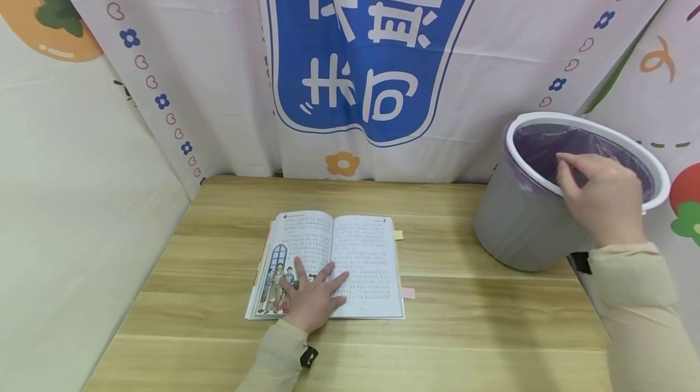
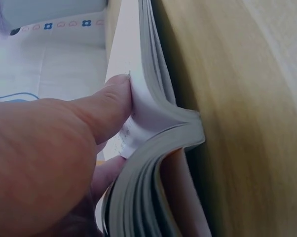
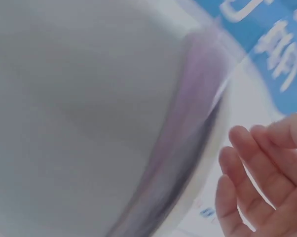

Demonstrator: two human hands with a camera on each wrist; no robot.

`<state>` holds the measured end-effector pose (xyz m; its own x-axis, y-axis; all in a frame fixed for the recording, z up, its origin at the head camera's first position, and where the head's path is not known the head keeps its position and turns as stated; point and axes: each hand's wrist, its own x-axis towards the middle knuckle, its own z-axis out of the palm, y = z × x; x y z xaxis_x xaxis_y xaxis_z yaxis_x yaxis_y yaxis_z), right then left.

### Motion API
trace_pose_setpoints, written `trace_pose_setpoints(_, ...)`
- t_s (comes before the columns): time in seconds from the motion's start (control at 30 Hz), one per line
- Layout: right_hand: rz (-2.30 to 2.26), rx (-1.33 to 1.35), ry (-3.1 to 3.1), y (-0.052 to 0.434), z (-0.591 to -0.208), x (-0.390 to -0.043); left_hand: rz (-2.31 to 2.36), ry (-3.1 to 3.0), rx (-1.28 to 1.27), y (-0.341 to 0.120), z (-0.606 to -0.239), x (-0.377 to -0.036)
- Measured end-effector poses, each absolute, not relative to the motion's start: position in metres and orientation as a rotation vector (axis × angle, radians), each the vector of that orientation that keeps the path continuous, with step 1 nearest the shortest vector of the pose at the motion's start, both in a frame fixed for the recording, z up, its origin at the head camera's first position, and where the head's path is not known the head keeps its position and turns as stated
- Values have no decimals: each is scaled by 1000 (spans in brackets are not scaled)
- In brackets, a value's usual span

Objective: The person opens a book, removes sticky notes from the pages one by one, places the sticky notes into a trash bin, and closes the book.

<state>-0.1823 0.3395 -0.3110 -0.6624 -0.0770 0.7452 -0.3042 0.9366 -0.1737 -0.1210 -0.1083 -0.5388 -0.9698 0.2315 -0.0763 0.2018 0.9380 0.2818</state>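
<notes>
An open book [image 1: 363,258] lies on the wooden table, printed text on both pages and a coloured picture at the lower left. My left hand [image 1: 313,301] rests on it with fingers spread, across the lower part of the fold. In the left wrist view the thumb [image 2: 111,106] presses on the page beside the curved page edges. Over the mouth of a grey trash bin [image 1: 525,222] hangs my right hand [image 1: 604,197], thumb and index finger near each other. The right wrist view shows its fingers [image 3: 252,173] loosely bent beside the bin's rim, with nothing visible in them.
The bin has a white rim [image 1: 530,164] and a purple bag liner [image 1: 538,143], and stands at the table's right back. Yellow [image 1: 398,234] and pink tabs [image 1: 408,293] stick out of the book's right side. A printed curtain [image 1: 219,76] hangs behind the table [image 1: 437,343].
</notes>
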Motion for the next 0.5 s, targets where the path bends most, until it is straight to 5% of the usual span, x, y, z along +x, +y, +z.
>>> trace_pose_setpoints(0.5, 851, 510, -2460, 237, -456, -163, 403, 2980, 352, -111, -539, -122)
